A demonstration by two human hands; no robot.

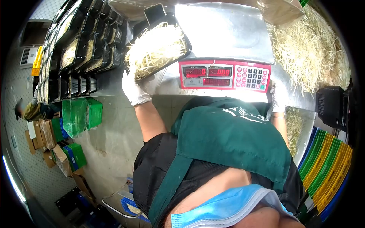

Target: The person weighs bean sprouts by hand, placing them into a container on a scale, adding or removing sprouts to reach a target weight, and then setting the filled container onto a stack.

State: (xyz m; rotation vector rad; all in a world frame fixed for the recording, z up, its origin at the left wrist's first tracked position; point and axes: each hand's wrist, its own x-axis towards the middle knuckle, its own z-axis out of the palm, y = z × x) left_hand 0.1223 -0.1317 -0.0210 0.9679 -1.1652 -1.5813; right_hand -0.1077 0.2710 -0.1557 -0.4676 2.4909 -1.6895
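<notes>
Blue mask; L hand grips sprout tray.

Left hand white-gloved, forearm bare and outstretched, grip closed; right hand gloved, low alongside.

The left hand, in a white glove, has its grip closed on the near end of a black plastic tray heaped with pale bean sprouts. The tray is held tilted, just left of a steel weighing scale with a red display panel. The right hand, also white-gloved, rests by the scale's right corner; whether its grip is closed cannot be told. A loose pile of bean sprouts lies on the steel surface to the right. Rows of filled black trays stand at the left. A stack of empty black trays sits far right, above stacked green and yellow crates. A dark green apron covers the person's front.
</notes>
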